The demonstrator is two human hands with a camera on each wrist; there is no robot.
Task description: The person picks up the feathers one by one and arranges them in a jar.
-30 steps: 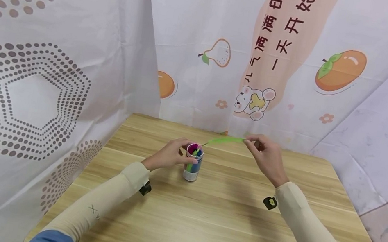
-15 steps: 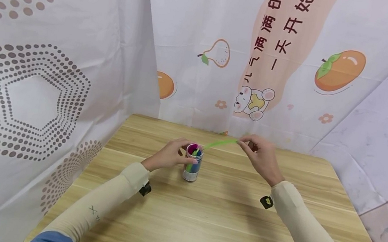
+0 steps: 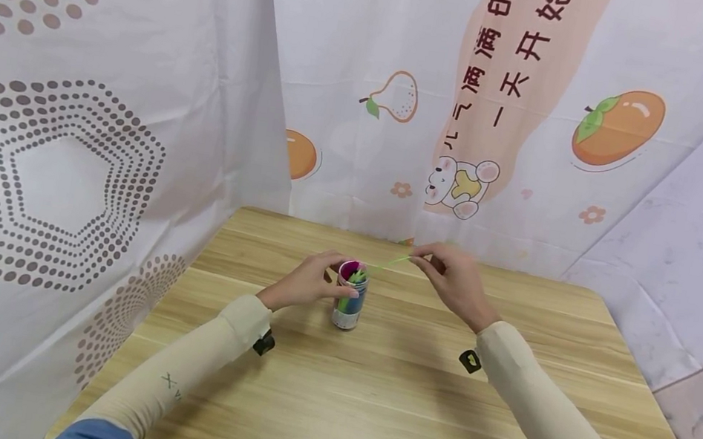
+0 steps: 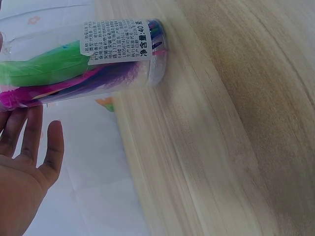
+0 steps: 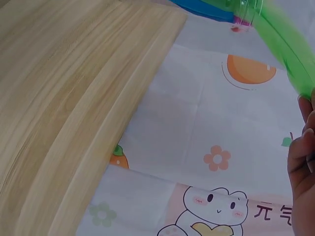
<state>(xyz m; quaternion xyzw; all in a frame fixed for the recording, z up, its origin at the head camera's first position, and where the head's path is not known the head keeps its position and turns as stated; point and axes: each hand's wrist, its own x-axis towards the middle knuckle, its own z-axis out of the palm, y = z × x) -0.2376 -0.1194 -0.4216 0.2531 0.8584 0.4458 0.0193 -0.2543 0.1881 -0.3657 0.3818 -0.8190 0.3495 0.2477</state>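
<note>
A clear plastic jar (image 3: 346,318) with a white printed label stands upright toward the back of the table. Green, magenta, purple and blue feathers (image 4: 47,66) show through its wall in the left wrist view. My left hand (image 3: 305,284) holds the jar near its rim, thumb on the near side and fingers round the far side. Between the thumb and fingers of my right hand (image 3: 454,279) is the end of a long green feather (image 5: 283,44). That feather slants down to the jar's mouth, its lower end in the opening, and looks thin, edge-on, in the head view.
A wood-grain table (image 3: 366,402) lies under both arms. Its back edge meets a white printed curtain (image 3: 338,120). Another curtain (image 3: 68,172), with brown dot patterns, hangs along the left. A small black device (image 3: 264,343) sits at the left wrist.
My right hand has moved left and slightly down toward the jar, bringing the green feather's lower end into the mouth. The left hand and jar have stayed in place.
</note>
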